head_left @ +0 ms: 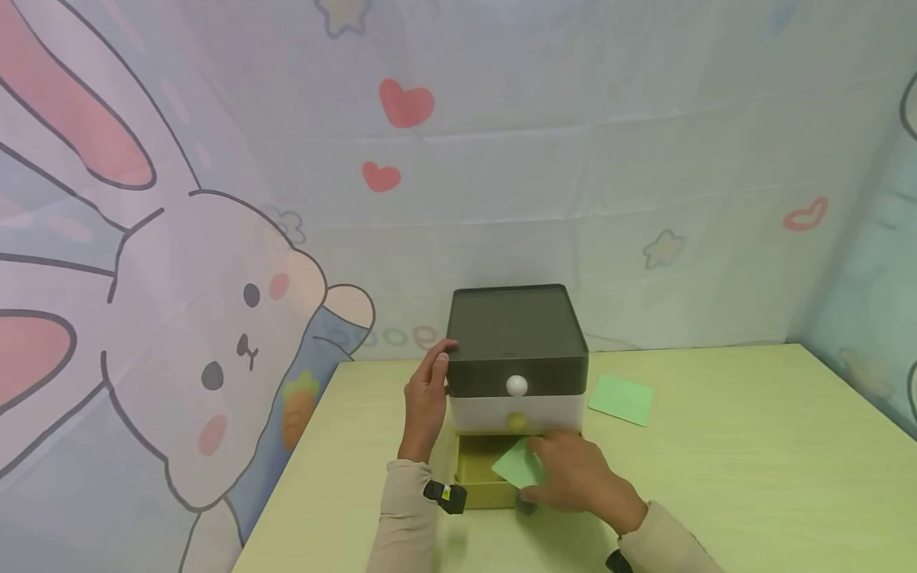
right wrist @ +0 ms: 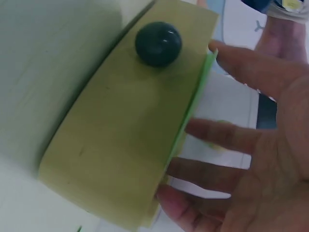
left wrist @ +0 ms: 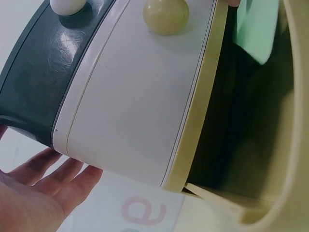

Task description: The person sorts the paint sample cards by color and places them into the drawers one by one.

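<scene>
A small desktop drawer unit [head_left: 517, 325] has a dark top drawer, a white middle drawer [left wrist: 130, 87] and a yellow bottom drawer [head_left: 480, 495] that is pulled out. My left hand [head_left: 427, 403] rests along the unit's left side, its fingers extended. Over the bottom drawer, my right hand [head_left: 576, 475] holds a light green sheet [head_left: 521, 463] between thumb and fingers. In the left wrist view, a corner of the sheet [left wrist: 258, 31] dips into the drawer. Seen edge-on in the right wrist view, it lies just behind the drawer front with the dark round knob [right wrist: 158, 44].
Another green sheet [head_left: 622, 399] lies on the pale yellow table [head_left: 731, 446], right of the unit. Behind the table hangs a cloth backdrop [head_left: 516, 159] printed with a rabbit, hearts and stars. White and yellow round knobs [head_left: 517, 386] stick out from the upper drawers.
</scene>
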### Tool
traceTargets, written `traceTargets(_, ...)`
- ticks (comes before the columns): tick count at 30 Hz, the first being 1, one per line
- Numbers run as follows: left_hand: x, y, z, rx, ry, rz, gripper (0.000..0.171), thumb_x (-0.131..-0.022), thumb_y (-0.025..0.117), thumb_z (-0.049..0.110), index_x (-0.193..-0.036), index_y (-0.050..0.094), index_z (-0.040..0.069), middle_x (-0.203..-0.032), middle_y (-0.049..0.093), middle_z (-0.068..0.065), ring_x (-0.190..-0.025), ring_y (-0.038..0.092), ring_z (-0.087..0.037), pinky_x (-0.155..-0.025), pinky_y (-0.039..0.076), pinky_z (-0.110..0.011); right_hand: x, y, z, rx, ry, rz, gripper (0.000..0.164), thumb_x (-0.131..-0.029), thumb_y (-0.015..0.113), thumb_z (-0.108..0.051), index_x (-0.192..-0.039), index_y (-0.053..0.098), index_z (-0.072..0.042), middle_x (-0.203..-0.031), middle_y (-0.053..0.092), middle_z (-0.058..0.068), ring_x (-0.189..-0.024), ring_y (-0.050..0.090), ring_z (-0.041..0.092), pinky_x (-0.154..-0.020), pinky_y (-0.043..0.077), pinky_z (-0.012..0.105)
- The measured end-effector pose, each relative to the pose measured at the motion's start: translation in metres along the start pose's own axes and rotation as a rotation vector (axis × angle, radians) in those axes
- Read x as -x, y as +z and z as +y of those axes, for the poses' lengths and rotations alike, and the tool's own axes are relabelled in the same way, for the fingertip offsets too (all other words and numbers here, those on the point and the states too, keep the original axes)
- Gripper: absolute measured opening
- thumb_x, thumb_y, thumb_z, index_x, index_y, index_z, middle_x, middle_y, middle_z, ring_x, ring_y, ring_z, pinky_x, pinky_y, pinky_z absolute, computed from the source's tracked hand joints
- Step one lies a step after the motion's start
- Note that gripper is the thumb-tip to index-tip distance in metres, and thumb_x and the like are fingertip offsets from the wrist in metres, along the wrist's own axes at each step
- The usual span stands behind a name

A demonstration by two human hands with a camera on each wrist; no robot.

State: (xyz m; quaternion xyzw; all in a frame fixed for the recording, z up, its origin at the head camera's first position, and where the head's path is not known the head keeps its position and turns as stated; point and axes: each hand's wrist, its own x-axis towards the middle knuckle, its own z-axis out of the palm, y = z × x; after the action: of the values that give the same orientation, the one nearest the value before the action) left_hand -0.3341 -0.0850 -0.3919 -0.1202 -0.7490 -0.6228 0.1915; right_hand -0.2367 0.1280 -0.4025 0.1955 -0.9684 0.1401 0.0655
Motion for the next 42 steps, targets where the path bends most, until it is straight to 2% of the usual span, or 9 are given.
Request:
traceTargets(4,0.000,0.001,0.000,0.007,0.002,-0.003,0.032,-0.107,0.043,0.042,-0.129,0.065,0.033,-0.140,0.062,0.003,-0.108,0.059,-0.020,-0.089,0.057,-0.045,-0.003,0.008,-0.003,0.050,0.063,0.075,0.059,-0.069,0.087,-0.045,-0.110,0.069,-0.007,-0.098,0.066,0.010,-0.086,0.061,0.026,-0.058,0.051,0.046)
traceTargets(6,0.001,0.001,0.001,-0.003,0.010,0.006,0.031,-0.107,0.044,0.040,-0.128,0.066,0.032,-0.137,0.064,0.001,-0.101,0.058,-0.018,-0.085,0.056,-0.041,-0.004,0.010,-0.005,0.073,0.090,0.099,0.059,-0.069,0.087,-0.047,-0.109,0.069,-0.008,-0.096,0.066,0.010,-0.085,0.062,0.028,-0.056,0.052,0.047)
traceTargets(10,0.001,0.001,0.003,-0.060,0.032,0.035,0.030,-0.108,0.043,0.037,-0.126,0.066,0.033,-0.100,0.067,-0.005,-0.079,0.053,-0.014,-0.073,0.048,-0.030,-0.006,0.011,-0.010,0.068,0.115,0.102,0.056,-0.071,0.087,-0.046,-0.107,0.068,-0.007,-0.094,0.067,0.010,-0.082,0.064,0.027,-0.057,0.053,0.046)
traceTargets(12,0.001,0.001,0.004,-0.084,0.042,0.043,0.030,-0.108,0.042,0.038,-0.126,0.066,0.034,-0.082,0.057,-0.005,-0.068,0.046,-0.014,-0.068,0.042,-0.029,-0.007,0.011,-0.011,0.069,0.116,0.097,0.055,-0.072,0.086,-0.046,-0.106,0.068,-0.006,-0.092,0.067,0.008,-0.080,0.064,0.026,-0.057,0.053,0.044)
traceTargets(14,0.001,0.001,0.006,-0.090,0.045,0.040,0.030,-0.108,0.041,0.039,-0.126,0.066,0.035,-0.074,0.048,-0.003,-0.063,0.042,-0.013,-0.066,0.039,-0.029,-0.007,0.011,-0.010,0.072,0.113,0.096,0.054,-0.073,0.086,-0.046,-0.105,0.068,-0.006,-0.091,0.067,0.007,-0.077,0.063,0.023,-0.057,0.053,0.043)
traceTargets(20,0.001,0.001,0.006,-0.090,0.039,0.043,0.030,-0.108,0.042,0.039,-0.126,0.066,0.035,-0.073,0.048,-0.003,-0.063,0.042,-0.014,-0.067,0.039,-0.030,-0.005,0.012,-0.005,0.088,0.081,0.107,0.050,-0.073,0.087,-0.045,-0.102,0.068,-0.009,-0.090,0.066,0.003,-0.075,0.059,0.017,-0.054,0.050,0.040)
traceTargets(24,0.001,0.001,0.005,-0.094,0.033,0.046,0.030,-0.108,0.042,0.039,-0.126,0.066,0.035,-0.073,0.049,-0.004,-0.064,0.043,-0.014,-0.068,0.040,-0.030,-0.002,0.012,-0.001,0.051,0.049,0.115,0.041,-0.075,0.085,-0.037,-0.099,0.070,-0.009,-0.089,0.065,0.001,-0.075,0.056,0.015,-0.054,0.048,0.038)
traceTargets(29,0.001,0.001,0.005,-0.094,0.029,0.053,0.030,-0.108,0.042,0.040,-0.126,0.066,0.036,-0.072,0.046,0.000,-0.063,0.042,-0.013,-0.067,0.039,-0.030,-0.002,0.011,0.006,0.008,0.055,0.137,0.034,-0.075,0.085,-0.030,-0.098,0.071,-0.010,-0.089,0.065,0.000,-0.074,0.060,0.015,-0.053,0.048,0.039)
traceTargets(42,-0.001,0.006,0.003,-0.109,0.022,0.070,0.030,-0.108,0.042,0.039,-0.126,0.066,0.035,-0.071,0.045,0.001,-0.063,0.041,-0.013,-0.066,0.039,-0.029,-0.005,0.011,0.024,0.048,0.069,0.200,0.033,-0.074,0.088,-0.024,-0.099,0.072,-0.010,-0.093,0.070,0.003,-0.083,0.066,0.019,-0.059,0.054,0.038)
